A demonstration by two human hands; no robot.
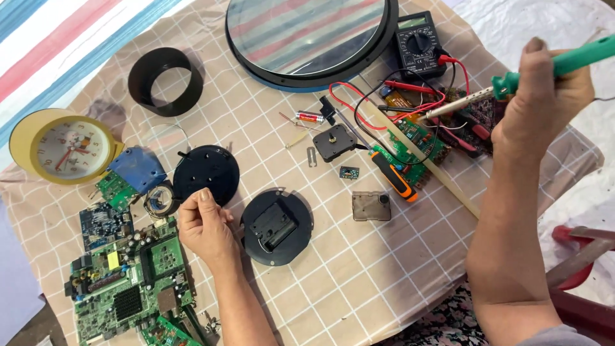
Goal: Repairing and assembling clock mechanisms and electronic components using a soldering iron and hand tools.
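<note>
Item: green-handled soldering iron [512, 80], gripped in the closed right hand [544, 96], raised over the red and black wires [391, 96] and small green circuit boards [416, 138] at the table's right. Left hand [205, 227]: loosely curled, holding nothing visible, thumb touching the round black plastic disc [206, 170]. Just beside: black clock back with square movement [277, 227]. Near: orange-handled screwdriver [392, 176], black multimeter [418, 41], yellow alarm clock [64, 147]. Step judged: soldering work poised; next move calls for a steady, lowered tip.
</note>
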